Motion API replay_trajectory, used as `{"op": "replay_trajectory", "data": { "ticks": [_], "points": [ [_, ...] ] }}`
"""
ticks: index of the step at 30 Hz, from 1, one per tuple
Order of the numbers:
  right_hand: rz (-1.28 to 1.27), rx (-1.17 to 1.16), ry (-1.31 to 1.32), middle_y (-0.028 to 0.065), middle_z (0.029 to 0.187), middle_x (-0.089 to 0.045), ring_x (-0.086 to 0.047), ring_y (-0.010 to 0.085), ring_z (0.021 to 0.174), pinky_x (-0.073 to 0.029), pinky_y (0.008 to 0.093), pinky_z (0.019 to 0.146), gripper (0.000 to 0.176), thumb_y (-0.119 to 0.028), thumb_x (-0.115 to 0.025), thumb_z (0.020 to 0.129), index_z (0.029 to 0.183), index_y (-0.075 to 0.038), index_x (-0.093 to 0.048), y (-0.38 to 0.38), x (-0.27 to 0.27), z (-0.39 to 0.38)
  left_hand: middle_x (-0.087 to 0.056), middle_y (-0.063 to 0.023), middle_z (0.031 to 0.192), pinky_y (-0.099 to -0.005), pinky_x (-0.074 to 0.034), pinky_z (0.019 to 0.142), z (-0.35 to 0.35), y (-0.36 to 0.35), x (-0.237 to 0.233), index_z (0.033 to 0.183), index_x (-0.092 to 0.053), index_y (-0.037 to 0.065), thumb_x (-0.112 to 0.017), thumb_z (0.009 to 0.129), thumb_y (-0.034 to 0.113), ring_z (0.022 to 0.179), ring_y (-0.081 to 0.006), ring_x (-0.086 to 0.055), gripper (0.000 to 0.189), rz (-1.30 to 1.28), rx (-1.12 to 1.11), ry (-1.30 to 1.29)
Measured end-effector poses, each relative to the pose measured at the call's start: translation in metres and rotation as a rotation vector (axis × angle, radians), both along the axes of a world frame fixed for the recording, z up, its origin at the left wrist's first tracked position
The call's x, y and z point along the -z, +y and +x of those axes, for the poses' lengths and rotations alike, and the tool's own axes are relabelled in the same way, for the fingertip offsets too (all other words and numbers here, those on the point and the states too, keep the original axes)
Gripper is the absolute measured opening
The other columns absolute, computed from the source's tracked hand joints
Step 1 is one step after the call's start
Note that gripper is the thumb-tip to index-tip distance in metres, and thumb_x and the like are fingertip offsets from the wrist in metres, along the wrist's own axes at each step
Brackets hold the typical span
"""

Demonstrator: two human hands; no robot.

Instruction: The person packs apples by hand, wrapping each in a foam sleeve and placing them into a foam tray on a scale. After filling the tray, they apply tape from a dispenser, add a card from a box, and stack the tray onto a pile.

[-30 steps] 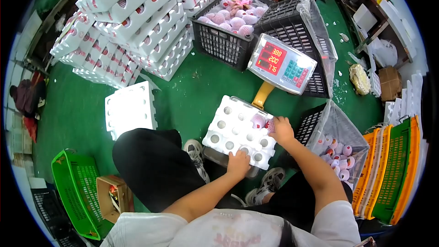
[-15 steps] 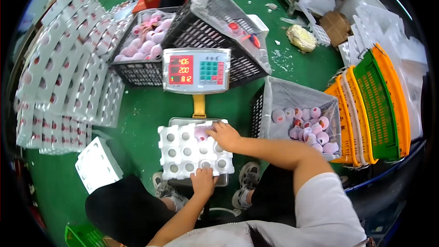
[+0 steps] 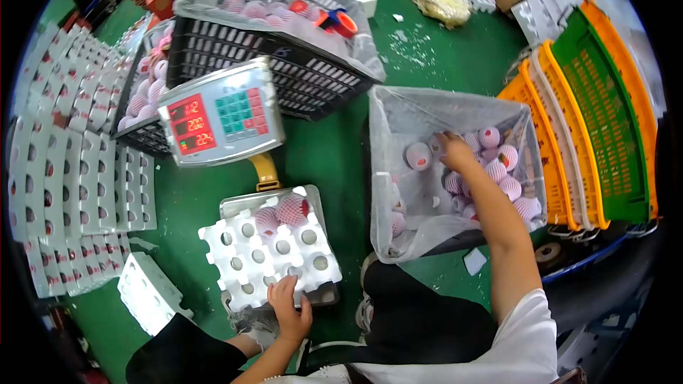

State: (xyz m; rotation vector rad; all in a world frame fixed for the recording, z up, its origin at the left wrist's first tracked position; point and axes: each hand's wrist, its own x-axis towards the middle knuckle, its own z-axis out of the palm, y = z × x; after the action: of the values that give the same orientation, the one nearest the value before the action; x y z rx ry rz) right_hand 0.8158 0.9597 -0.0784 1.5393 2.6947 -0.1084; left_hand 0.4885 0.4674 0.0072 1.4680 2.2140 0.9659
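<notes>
A white foam tray point(image 3: 265, 256) with round holes lies on the platform of a scale point(image 3: 316, 203). Two fruits in pink foam nets point(image 3: 292, 210) sit at its far edge. My left hand point(image 3: 288, 311) rests on the tray's near edge, fingers stretched over it and thumb apart. To the right, my right hand point(image 3: 455, 151) reaches into a black crate lined with grey plastic point(image 3: 398, 110). Its fingers curve round a netted fruit point(image 3: 435, 144), partly hidden by them. Several more netted fruits point(image 3: 511, 186) lie around this hand.
The scale's lit display point(image 3: 220, 114) stands beyond the tray. Behind it is another lined crate point(image 3: 270, 64) holding fruit and a tape roll point(image 3: 345, 25). Stacked foam trays point(image 3: 85, 178) rise at the left. Orange and green baskets point(image 3: 597, 121) lean at the right.
My right hand has left the tray and moved right into the lined crate. The tray now shows two fruits uncovered. The view has shifted, and the display's numbers have risen.
</notes>
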Motion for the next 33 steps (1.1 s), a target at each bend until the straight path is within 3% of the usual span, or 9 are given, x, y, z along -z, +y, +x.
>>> {"op": "replay_trajectory", "data": {
  "ticks": [7,10,13,16,19,23,26,28,33],
  "points": [
    [0.067,0.077,-0.226,0.013,0.129,-0.06,-0.055,0.0343,0.124,-0.048,0.0457,0.102,0.05,-0.012,-0.073,0.077,0.125,-0.014,-0.062,0.002,0.038,-0.02,-0.06,-0.0205,0.125,-0.0384,-0.05,0.094,0.018,0.033,-0.034,0.129,-0.056,-0.001,-0.057,0.085,-0.008,0.102,-0.031,-0.066,0.045,0.205,0.143,-0.382],
    [-0.31,0.366,0.309,0.0131,0.13,-0.061,-0.06,0.0331,0.118,-0.05,0.0445,0.1,0.054,-0.011,-0.072,0.075,0.127,-0.008,-0.059,0.002,-0.022,-0.022,-0.062,-0.0195,0.119,-0.0356,-0.052,0.09,0.013,0.062,-0.059,0.128,-0.055,-0.002,-0.054,0.085,-0.011,0.094,-0.0273,-0.069,0.044,0.296,0.132,-0.454],
    [-0.731,0.278,1.082,0.0142,0.134,-0.061,-0.063,0.0311,0.117,-0.051,0.0425,0.099,0.063,-0.015,-0.072,0.072,0.132,-0.006,-0.054,-0.019,-0.094,-0.035,-0.061,-0.0155,0.12,-0.0387,-0.053,0.093,0.013,0.085,-0.066,0.139,-0.046,0.0,-0.047,0.097,-0.007,0.102,-0.0234,-0.064,0.043,0.29,0.061,-0.782],
    [-1.059,-0.095,1.253,0.0162,0.139,-0.057,-0.058,0.0285,0.125,-0.047,0.0395,0.104,0.075,-0.023,-0.076,0.075,0.141,-0.006,-0.046,-0.096,-0.194,-0.071,-0.052,-0.0204,0.141,-0.0453,-0.048,0.103,0.017,0.134,-0.079,0.157,-0.026,0.012,-0.047,0.105,0.02,0.122,-0.0314,-0.058,0.057,0.15,0.146,-1.368],
    [-1.421,-0.328,1.392,0.0173,0.146,-0.05,-0.051,0.0285,0.133,-0.039,0.041,0.112,0.08,-0.027,-0.077,0.079,0.147,-0.005,-0.041,-0.165,-0.213,-0.108,-0.027,-0.018,0.16,-0.0528,-0.044,0.108,0.038,0.164,-0.085,0.162,-0.007,0.019,-0.056,0.1,0.043,0.141,-0.0343,-0.04,0.082,0.157,0.356,-1.788],
    [-0.598,-0.092,1.221,0.0143,0.138,-0.053,-0.054,0.0253,0.125,-0.043,0.0374,0.102,0.068,-0.02,-0.079,0.078,0.139,-0.006,-0.053,-0.216,-0.201,-0.131,-0.033,-0.0109,0.155,-0.0518,-0.047,0.106,0.042,0.156,-0.103,0.16,-0.015,0.017,-0.056,0.102,0.021,0.137,-0.0285,-0.044,0.071,0.342,0.161,-1.739],
    [-0.326,-0.32,1.071,0.0127,0.122,-0.058,-0.059,0.0244,0.11,-0.048,0.034,0.09,0.055,-0.014,-0.084,0.073,0.124,-0.005,-0.064,-0.244,-0.217,-0.137,-0.039,-0.0111,0.149,-0.0481,-0.049,0.106,0.038,0.143,-0.097,0.158,-0.02,0.015,-0.063,0.096,0.006,0.129,-0.0248,-0.05,0.077,0.339,0.116,-1.601],
    [-0.28,-0.228,1.101,0.0099,0.106,-0.06,-0.063,0.0234,0.092,-0.05,0.0321,0.073,0.044,-0.011,-0.084,0.073,0.114,-0.004,-0.068,-0.261,-0.223,-0.15,-0.046,-0.0107,0.141,-0.0411,-0.049,0.106,0.044,0.138,-0.095,0.155,-0.027,0.013,-0.067,0.089,-0.006,0.123,-0.0207,-0.054,0.08,0.371,0.085,-1.479],
    [-0.028,-0.404,1.018,0.0089,0.09,-0.063,-0.065,0.027,0.076,-0.051,0.0349,0.062,0.035,-0.003,-0.078,0.075,0.109,-0.005,-0.068,-0.264,-0.202,-0.155,-0.05,-0.0084,0.136,-0.036,-0.045,0.108,0.045,0.122,-0.094,0.15,-0.034,0.008,-0.07,0.088,-0.005,0.124,-0.0197,-0.052,0.073,0.429,0.04,-1.331]
  ]
}}
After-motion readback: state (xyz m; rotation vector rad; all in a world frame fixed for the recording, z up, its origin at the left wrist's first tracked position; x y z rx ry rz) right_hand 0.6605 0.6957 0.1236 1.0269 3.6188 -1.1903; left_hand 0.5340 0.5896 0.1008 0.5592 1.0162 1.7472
